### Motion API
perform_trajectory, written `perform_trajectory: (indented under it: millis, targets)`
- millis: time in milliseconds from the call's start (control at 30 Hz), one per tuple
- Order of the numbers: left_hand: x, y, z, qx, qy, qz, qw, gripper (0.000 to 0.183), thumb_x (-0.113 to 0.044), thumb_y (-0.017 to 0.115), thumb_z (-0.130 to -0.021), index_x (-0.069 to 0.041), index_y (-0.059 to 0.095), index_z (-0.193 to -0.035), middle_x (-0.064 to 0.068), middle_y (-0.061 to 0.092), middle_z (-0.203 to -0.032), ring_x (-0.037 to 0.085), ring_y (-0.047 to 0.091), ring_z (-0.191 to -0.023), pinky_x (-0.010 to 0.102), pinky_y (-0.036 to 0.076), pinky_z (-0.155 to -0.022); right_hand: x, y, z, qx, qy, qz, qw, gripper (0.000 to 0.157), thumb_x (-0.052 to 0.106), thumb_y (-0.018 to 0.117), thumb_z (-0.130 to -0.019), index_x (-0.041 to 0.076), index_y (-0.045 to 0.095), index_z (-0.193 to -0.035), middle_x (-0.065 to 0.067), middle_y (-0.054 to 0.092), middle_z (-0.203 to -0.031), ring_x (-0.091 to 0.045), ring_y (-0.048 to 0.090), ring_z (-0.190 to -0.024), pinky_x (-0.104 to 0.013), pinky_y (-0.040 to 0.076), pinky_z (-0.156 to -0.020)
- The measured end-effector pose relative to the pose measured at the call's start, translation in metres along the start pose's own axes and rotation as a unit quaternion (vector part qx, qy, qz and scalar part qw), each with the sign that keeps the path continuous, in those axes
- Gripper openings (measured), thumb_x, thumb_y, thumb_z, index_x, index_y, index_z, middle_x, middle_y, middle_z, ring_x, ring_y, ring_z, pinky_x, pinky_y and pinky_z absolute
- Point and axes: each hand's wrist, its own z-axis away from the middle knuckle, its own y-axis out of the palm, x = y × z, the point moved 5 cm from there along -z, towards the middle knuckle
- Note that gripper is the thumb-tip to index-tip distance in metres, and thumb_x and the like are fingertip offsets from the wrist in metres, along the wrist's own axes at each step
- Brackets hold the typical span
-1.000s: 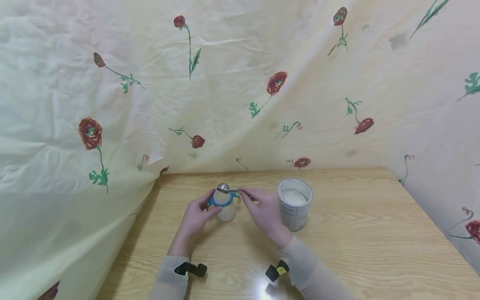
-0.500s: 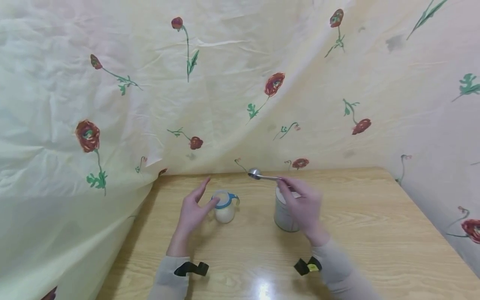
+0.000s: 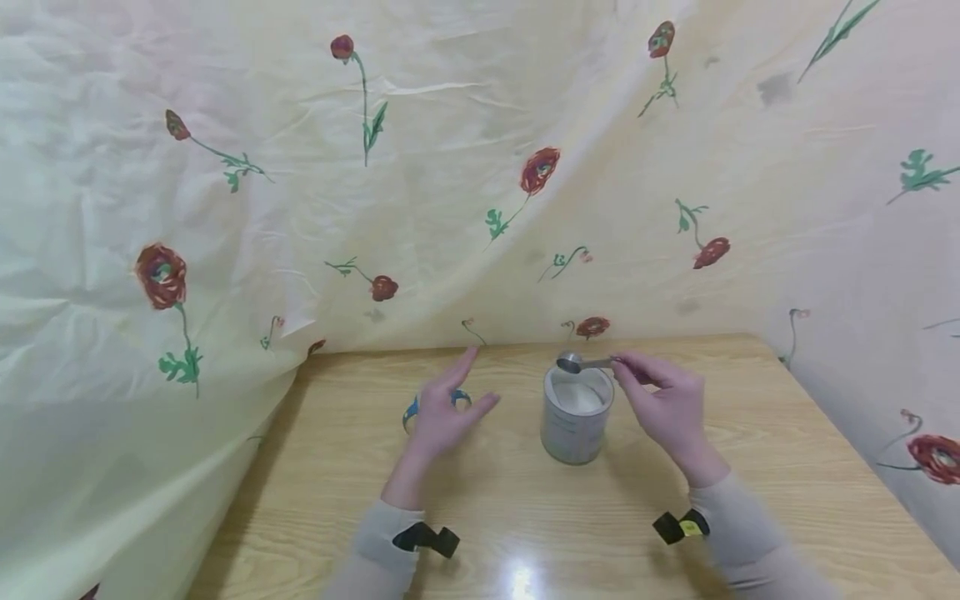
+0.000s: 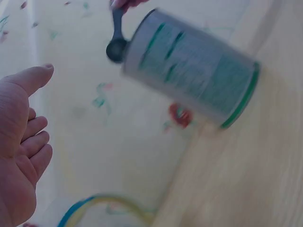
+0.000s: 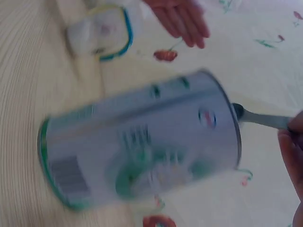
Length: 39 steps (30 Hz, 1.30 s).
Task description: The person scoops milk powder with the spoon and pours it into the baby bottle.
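My right hand (image 3: 663, 408) pinches the end of a metal measuring spoon's (image 3: 570, 362) handle. The spoon's round bowl hovers at the far part of the rim of a tall powder tin (image 3: 572, 437), which is upright and holds white powder. In the left wrist view the spoon (image 4: 116, 49) overlaps the tin's (image 4: 199, 71) open end. My left hand (image 3: 441, 412) is spread and holds nothing, between the tin and a small bottle with blue handles (image 3: 410, 413). From the head, this hand hides most of the bottle; the right wrist view shows the bottle (image 5: 90, 35) blurred, its handle blue and yellow.
The wooden table (image 3: 510, 517) reaches back to a pale cloth (image 3: 450, 208) printed with red poppies, which hangs behind it and along both sides. A bright light reflection lies on the front of the tabletop.
My right hand has carried the measuring spoon rightward from over the bottle to the tin. My left hand has let go of the bottle and shifted right, in front of it.
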Motion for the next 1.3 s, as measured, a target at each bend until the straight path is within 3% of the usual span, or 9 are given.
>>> perform_trajectory:
  millis: [167,267,367,500,600,667,833,1000,1300]
  targets:
    - [0.000,0.041,-0.004,0.054,-0.043,0.017,0.9975,0.076,-0.034,0.080,-0.099,-0.022,0.044,-0.165,0.006,0.045,-0.166,0.028,0.041,-0.153,0.054,0.035,-0.125,-0.001,-0.004,0.001,0.090,-0.113,0.068,0.987,0.011,0.005,0.078,-0.092,0.002,0.084,-0.101,-0.009,0.082,-0.093,-0.017,0.075,-0.073,-0.019,0.060,-0.065]
    - [0.003,0.062,-0.006,0.079,-0.073,0.036,0.9935,0.080,-0.039,0.081,-0.097,-0.029,0.042,-0.166,0.002,0.043,-0.168,0.026,0.040,-0.154,0.052,0.035,-0.125,0.002,-0.001,0.003,0.148,-0.181,0.117,0.965,0.032,0.025,0.063,-0.109,0.002,0.084,-0.103,-0.009,0.081,-0.091,-0.024,0.075,-0.070,-0.034,0.063,-0.058]
    - [0.007,0.078,-0.008,0.098,-0.087,0.057,0.9897,0.086,-0.041,0.085,-0.093,-0.030,0.041,-0.166,0.000,0.040,-0.169,0.023,0.039,-0.154,0.048,0.035,-0.125,0.008,0.005,0.005,0.197,-0.240,0.151,0.938,0.048,0.028,0.045,-0.116,0.003,0.084,-0.104,-0.009,0.080,-0.089,-0.024,0.075,-0.070,-0.040,0.064,-0.058]
    - [0.011,0.093,-0.013,0.114,-0.083,0.079,0.9869,0.090,-0.039,0.087,-0.091,-0.026,0.040,-0.167,-0.003,0.039,-0.170,0.017,0.038,-0.154,0.041,0.036,-0.125,0.014,0.012,0.005,0.243,-0.295,0.163,0.910,0.024,0.001,0.060,-0.100,0.004,0.084,-0.106,-0.007,0.080,-0.091,-0.022,0.075,-0.074,-0.038,0.065,-0.063]
    - [0.012,0.100,-0.015,0.117,-0.084,0.103,0.9841,0.090,-0.034,0.088,-0.091,-0.022,0.040,-0.166,-0.008,0.040,-0.168,0.013,0.039,-0.153,0.036,0.036,-0.124,0.017,0.016,0.005,0.264,-0.310,0.161,0.899,0.033,-0.011,0.077,-0.076,0.003,0.083,-0.105,-0.007,0.080,-0.093,-0.022,0.075,-0.079,-0.037,0.066,-0.067]
    - [0.013,0.104,-0.017,0.121,-0.085,0.122,0.9815,0.090,-0.030,0.089,-0.090,-0.018,0.041,-0.166,-0.008,0.040,-0.167,0.013,0.041,-0.152,0.034,0.036,-0.124,0.018,0.019,0.004,0.274,-0.310,0.158,0.897,0.040,-0.013,0.083,-0.067,0.001,0.083,-0.104,-0.007,0.080,-0.092,-0.022,0.075,-0.079,-0.037,0.066,-0.068]
    - [0.014,0.109,-0.017,0.125,-0.094,0.144,0.9772,0.090,-0.026,0.091,-0.089,-0.017,0.042,-0.165,-0.003,0.043,-0.167,0.014,0.046,-0.149,0.034,0.037,-0.123,0.019,0.023,0.002,0.308,-0.289,0.152,0.894,0.042,-0.014,0.089,-0.064,0.001,0.083,-0.102,-0.007,0.078,-0.088,-0.020,0.074,-0.076,-0.033,0.065,-0.065]
    - [0.016,0.109,-0.016,0.113,-0.105,0.161,0.9749,0.090,-0.026,0.092,-0.087,-0.021,0.046,-0.164,-0.003,0.048,-0.164,0.014,0.052,-0.144,0.035,0.041,-0.121,0.018,0.030,-0.004,0.363,-0.214,0.138,0.897,0.031,-0.011,0.091,-0.073,0.004,0.084,-0.099,-0.004,0.076,-0.083,-0.015,0.070,-0.071,-0.029,0.063,-0.061]
    - [0.019,0.113,-0.016,0.105,-0.115,0.171,0.9730,0.087,-0.025,0.092,-0.087,-0.024,0.049,-0.162,-0.013,0.053,-0.158,0.011,0.054,-0.142,0.031,0.044,-0.118,0.017,0.042,-0.015,0.467,-0.092,0.104,0.873,0.016,-0.005,0.085,-0.086,0.010,0.084,-0.093,0.007,0.074,-0.080,0.000,0.060,-0.068,-0.024,0.056,-0.060]
